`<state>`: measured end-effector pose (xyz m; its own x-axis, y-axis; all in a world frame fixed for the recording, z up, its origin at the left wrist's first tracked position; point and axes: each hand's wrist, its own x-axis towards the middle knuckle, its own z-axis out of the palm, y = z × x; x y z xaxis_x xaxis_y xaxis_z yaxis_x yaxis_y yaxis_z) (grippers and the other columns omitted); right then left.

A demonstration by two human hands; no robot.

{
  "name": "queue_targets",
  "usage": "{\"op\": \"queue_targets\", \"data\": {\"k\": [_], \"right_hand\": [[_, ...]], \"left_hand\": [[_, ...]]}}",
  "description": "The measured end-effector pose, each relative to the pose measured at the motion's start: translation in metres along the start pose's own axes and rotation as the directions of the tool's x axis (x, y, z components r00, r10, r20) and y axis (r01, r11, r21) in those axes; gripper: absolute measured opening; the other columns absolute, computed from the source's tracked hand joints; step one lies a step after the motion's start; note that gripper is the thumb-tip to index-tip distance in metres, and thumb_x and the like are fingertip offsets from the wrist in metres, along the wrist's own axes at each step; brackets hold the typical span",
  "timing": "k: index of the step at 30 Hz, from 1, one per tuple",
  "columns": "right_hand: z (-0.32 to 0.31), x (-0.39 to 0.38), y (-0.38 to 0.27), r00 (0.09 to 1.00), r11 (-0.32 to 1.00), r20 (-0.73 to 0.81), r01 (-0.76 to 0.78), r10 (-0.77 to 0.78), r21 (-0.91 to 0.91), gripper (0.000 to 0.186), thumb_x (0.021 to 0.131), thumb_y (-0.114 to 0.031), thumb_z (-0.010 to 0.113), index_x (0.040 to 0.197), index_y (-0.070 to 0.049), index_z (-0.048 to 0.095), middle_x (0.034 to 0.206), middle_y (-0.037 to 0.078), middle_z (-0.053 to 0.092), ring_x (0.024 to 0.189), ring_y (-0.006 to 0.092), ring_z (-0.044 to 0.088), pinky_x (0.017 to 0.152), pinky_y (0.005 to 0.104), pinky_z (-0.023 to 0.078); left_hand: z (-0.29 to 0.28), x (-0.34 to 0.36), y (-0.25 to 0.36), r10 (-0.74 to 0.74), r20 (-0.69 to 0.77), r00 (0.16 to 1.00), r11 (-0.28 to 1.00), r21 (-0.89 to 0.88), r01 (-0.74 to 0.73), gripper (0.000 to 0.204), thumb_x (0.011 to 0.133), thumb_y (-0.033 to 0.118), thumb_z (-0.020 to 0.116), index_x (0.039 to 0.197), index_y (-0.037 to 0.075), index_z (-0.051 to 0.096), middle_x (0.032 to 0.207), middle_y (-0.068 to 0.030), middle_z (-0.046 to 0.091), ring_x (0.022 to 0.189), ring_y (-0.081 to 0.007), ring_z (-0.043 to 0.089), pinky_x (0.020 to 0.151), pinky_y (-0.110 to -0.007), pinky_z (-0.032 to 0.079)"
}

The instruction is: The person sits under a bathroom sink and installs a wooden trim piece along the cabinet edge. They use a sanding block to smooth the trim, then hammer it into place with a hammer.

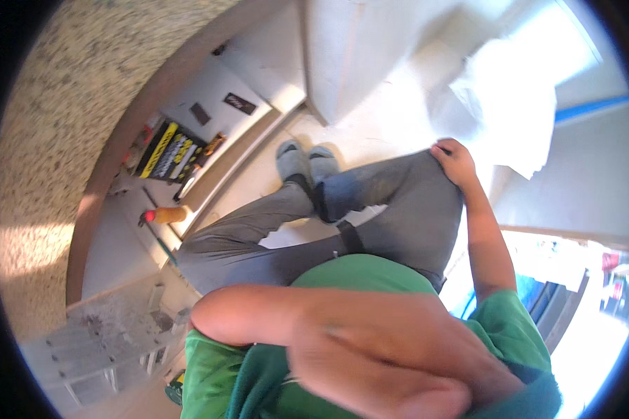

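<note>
Trousers of plain grey cloth [412,209] cover your bent legs, and your bare right hand [457,165] rests on them at the right knee. Its fingers lie close together, bent lightly over the cloth, with nothing visible in their grasp. The cloth under that hand is the nearest thing to it, toward the upper middle of the view.

Your left arm is folded across your green short-sleeved shirt [363,272], and your left hand [391,342] looms large and blurred close to the camera. You cannot tell from this view whether its fingers are spread, pressed together or pinching something. A short black strap [350,237] lies over the trousers at your lap.

Your feet, in grey closed shoes [292,160], stand side by side on the pale floor [370,120]. To your left, under a speckled beige countertop [42,153], an open white cabinet [248,59] holds a black-and-yellow printed box [171,151]. Near it is an amber cylinder with a red end [169,214]. Low on the left is a grey metal ladder [101,342]. Beyond your right hand, a glaring white sheet [514,105] hangs near a bright blue strip [594,109].
</note>
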<state>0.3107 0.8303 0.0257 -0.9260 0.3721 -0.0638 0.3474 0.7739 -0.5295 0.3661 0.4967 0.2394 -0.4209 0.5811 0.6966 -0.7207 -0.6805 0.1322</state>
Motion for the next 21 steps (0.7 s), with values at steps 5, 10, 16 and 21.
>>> {"op": "queue_targets", "data": {"k": [5, 10, 16, 21], "right_hand": [[-0.012, -0.010, -0.001, 0.997, 0.997, -0.004, -0.071, 0.071, 0.006, 0.034, 0.092, -0.037, 0.067, 0.105, -0.007, 0.077, 0.118, 0.011, 0.072, 0.110, 0.0312, 0.066, 0.097, 0.0377, 0.050], [-0.011, -0.009, -0.004, 0.999, 0.998, 0.001, -0.053, 0.053, 0.038, 0.034, 0.092, -0.036, 0.067, 0.104, -0.006, 0.077, 0.115, 0.011, 0.072, 0.109, 0.0309, 0.066, 0.096, 0.0375, 0.050], [-0.007, -0.010, 0.000, 0.999, 0.999, -0.028, -0.038, 0.038, 0.001, 0.031, 0.091, -0.033, 0.069, 0.104, -0.006, 0.076, 0.113, 0.012, 0.072, 0.106, 0.0311, 0.067, 0.094, 0.0381, 0.050], [-0.003, -0.011, 0.025, 0.998, 0.995, -0.051, -0.019, 0.024, 0.096, 0.029, 0.090, -0.030, 0.071, 0.103, -0.006, 0.077, 0.113, 0.013, 0.072, 0.106, 0.0309, 0.068, 0.094, 0.0382, 0.052]], "left_hand": [[0.014, 0.006, -0.005, -0.006, 0.038, 0.999, 0.999, -0.039, 0.007, 0.024, 0.097, 0.028, 0.069, 0.108, 0.007, 0.068, 0.089, 0.0033, 0.070, 0.085, -0.0014, 0.063, 0.118, -0.039, 0.025], [0.028, 0.008, -0.005, 0.044, -0.012, 0.999, 0.992, -0.116, -0.046, 0.021, 0.097, 0.028, 0.069, 0.105, 0.008, 0.070, 0.085, 0.0052, 0.070, 0.083, 0.0004, 0.063, 0.119, -0.039, 0.023], [0.050, 0.014, -0.020, 0.225, -0.254, 0.941, 0.812, -0.485, -0.325, 0.019, 0.097, 0.028, 0.069, 0.101, 0.009, 0.072, 0.081, 0.0076, 0.071, 0.081, 0.0025, 0.062, 0.121, -0.039, 0.021], [0.047, -0.002, -0.031, 0.379, -0.332, 0.864, 0.265, -0.856, -0.445, 0.021, 0.095, 0.031, 0.072, 0.098, 0.010, 0.074, 0.077, 0.0100, 0.071, 0.080, 0.0045, 0.062, 0.123, -0.039, 0.017]]}}
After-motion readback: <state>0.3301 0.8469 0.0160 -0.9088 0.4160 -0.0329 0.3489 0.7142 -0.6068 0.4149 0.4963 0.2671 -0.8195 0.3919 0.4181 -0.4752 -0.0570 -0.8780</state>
